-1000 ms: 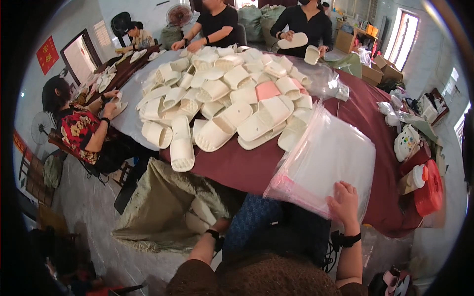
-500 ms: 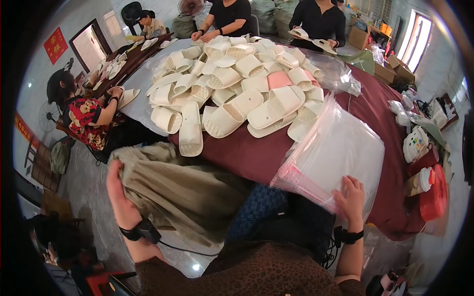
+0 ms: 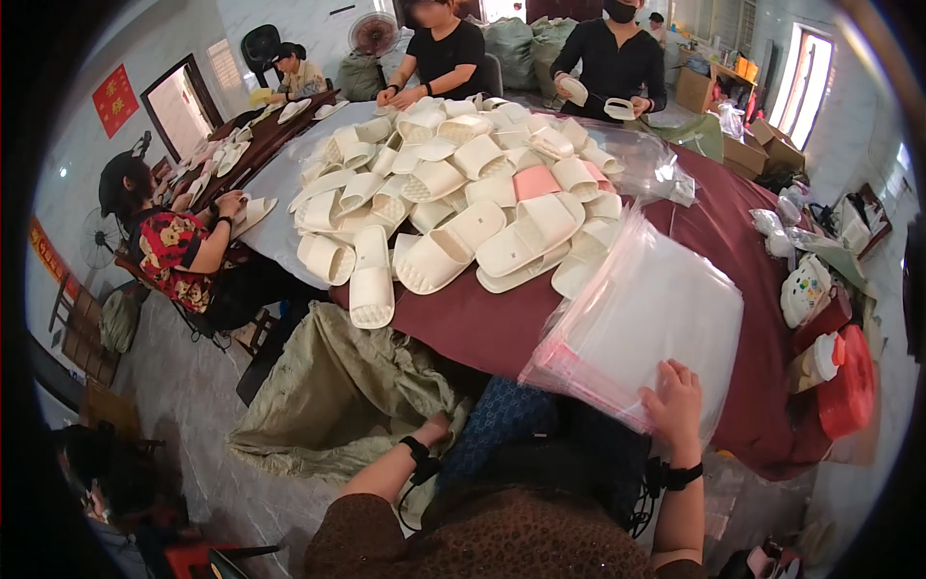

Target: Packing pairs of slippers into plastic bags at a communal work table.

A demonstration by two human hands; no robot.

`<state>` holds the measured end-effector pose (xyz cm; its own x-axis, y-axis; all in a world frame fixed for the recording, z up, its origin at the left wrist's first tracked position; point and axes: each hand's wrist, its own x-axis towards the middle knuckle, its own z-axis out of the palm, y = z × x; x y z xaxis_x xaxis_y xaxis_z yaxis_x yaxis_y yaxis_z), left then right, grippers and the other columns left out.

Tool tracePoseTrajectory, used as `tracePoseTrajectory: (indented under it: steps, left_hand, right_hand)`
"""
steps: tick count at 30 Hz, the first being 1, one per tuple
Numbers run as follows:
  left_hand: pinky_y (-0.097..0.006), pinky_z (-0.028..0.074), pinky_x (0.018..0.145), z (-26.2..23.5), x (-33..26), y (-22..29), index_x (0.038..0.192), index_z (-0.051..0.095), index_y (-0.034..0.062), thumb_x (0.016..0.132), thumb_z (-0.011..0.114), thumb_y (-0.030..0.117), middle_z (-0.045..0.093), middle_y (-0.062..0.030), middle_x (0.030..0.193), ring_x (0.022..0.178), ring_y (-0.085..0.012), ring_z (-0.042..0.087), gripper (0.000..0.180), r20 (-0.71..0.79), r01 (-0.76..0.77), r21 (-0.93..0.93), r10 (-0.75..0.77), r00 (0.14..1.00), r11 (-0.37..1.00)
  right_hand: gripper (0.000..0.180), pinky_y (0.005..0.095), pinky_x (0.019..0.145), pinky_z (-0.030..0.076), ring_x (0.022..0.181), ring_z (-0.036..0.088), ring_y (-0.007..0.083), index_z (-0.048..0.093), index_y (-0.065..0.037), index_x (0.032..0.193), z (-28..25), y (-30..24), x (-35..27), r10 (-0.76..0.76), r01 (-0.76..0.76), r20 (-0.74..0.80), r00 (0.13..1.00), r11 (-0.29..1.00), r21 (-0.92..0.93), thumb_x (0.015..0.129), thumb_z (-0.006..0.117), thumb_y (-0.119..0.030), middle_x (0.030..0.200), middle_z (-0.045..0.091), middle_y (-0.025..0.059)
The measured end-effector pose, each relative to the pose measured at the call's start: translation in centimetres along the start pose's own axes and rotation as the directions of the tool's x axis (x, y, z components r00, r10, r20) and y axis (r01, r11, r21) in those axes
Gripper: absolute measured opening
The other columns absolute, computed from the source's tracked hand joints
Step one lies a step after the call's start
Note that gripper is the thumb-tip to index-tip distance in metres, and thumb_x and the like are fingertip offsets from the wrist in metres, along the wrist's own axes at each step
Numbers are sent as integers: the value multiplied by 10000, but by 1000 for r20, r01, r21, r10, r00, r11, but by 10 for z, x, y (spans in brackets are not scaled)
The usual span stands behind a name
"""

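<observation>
My right hand (image 3: 672,403) lies on a stack of clear plastic bags (image 3: 666,299) with pink edges, its fingers spread over the near right part. The stack rests on the dark red tablecloth (image 3: 453,312). My left hand (image 3: 437,427) is low at the right side of a large olive-green woven sack (image 3: 318,386), left of my knees. Folds of the sack hide its fingers, so whether it grips the cloth does not show. The sack's mouth is spread wide. On the table in front of me is a heap of cream slippers (image 3: 444,179), with a few pink slippers (image 3: 536,182) among them.
Around the table, a person in a patterned shirt (image 3: 174,241) sits at left and two people in black stand across, one holding slippers (image 3: 619,109). A red container (image 3: 847,381) and a white-lidded jar (image 3: 818,359) stand at the right edge. Cardboard boxes (image 3: 762,143) are behind.
My left hand has gone from the sack's upper left edge to its right side, lower and nearer. The sack has spread open. My right hand remains on the bags.
</observation>
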<state>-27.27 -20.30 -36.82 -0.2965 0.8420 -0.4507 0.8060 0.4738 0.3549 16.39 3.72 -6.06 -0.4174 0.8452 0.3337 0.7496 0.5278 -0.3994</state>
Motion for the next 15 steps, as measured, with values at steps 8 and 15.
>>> tracePoseTrajectory:
  steps: [8, 15]
  left_hand:
    - [-421, 537, 795, -287, -115, 224, 1006, 686, 95, 859, 692, 305, 714, -99, 959, 924, -315, 677, 257, -542, -320, 105, 324, 775, 941]
    - [-474, 372, 1112, -249, -30, 339, 1276, 614, 99, 826, 738, 301, 511, -160, 1439, 1371, -399, 411, 509, -297, -845, 339, 899, 322, 415]
  right_hand:
    - [570, 463, 1018, 413, 1194, 526, 368, 629, -30, 1215, -21, 3, -5, 19, -19, 3, 1000, 998, -53, 752, 749, -340, 1286, 595, 167]
    - [620, 455, 1075, 391, 1260, 490, 372, 595, -61, 1293, -49, 14, 0, -53, 44, 40, 998, 980, 193, 744, 788, -275, 1389, 538, 164]
